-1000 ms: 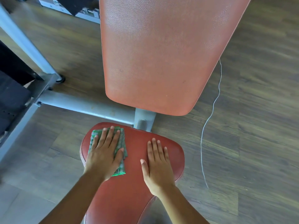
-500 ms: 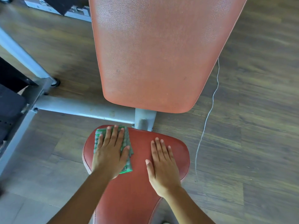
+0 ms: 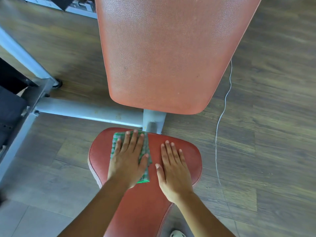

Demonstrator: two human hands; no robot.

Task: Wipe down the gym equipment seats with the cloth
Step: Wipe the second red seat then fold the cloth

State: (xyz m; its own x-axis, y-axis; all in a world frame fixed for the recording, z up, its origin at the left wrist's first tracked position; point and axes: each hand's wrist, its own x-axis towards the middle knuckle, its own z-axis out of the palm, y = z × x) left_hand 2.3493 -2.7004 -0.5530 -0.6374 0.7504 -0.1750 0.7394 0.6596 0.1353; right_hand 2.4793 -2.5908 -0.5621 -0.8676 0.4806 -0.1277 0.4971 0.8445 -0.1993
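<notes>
A red padded seat of a gym bench lies below me, with its large red backrest just beyond. My left hand presses flat, fingers straight, on a folded green checked cloth at the seat's far middle edge. Most of the cloth is hidden under that hand. My right hand rests flat and bare on the right half of the seat, a small gap from the cloth.
A grey steel frame bar runs left from the post between seat and backrest. More frame and dark equipment stand at the left. A thin white cord trails over the wooden floor at the right.
My left hand has slid the cloth rightward across the seat's far edge, from the left corner toward the middle near the post. My right hand stays flat on the seat's right half.
</notes>
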